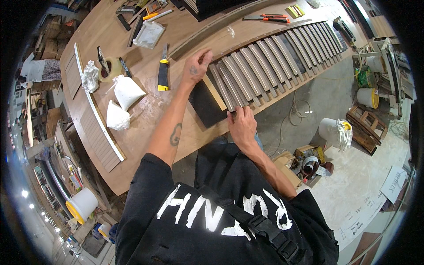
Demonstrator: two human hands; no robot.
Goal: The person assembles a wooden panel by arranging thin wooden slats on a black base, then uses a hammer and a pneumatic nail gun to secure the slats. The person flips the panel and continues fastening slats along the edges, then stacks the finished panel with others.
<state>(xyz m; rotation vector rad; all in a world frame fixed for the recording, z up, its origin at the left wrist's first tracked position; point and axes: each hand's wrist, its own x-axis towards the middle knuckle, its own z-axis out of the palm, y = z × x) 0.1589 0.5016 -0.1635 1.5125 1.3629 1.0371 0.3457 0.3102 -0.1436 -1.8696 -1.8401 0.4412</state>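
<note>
The biggest thing is the brown wood table (95,39). On its right side is a long row of thin strips (260,66), grey and brown, lying side by side like the rungs of a ladder. Some of the strips near the left end of the row tilt a little. A long, bent piece of wood (212,26) lies above the row. On the far left side of the table is a curved panel (100,140) with lines on it. A black sheet (205,110) sticks out at the left end of the row.

The left hand (198,66) is by the top left end of the row, with its fingers curled in. I cannot tell if it pinches anything. The right hand (243,126) is at the bottom ends of the strips on the left, with its fingertips close together there. I cannot tell if they squeeze a strip.

Two white bags (128,92) sit left of the left arm. A yellow stick (215,92) lies between the black sheet and the strips. A clear tray (150,34) is up top. Below it is a yellow and black knife (163,75).
</note>
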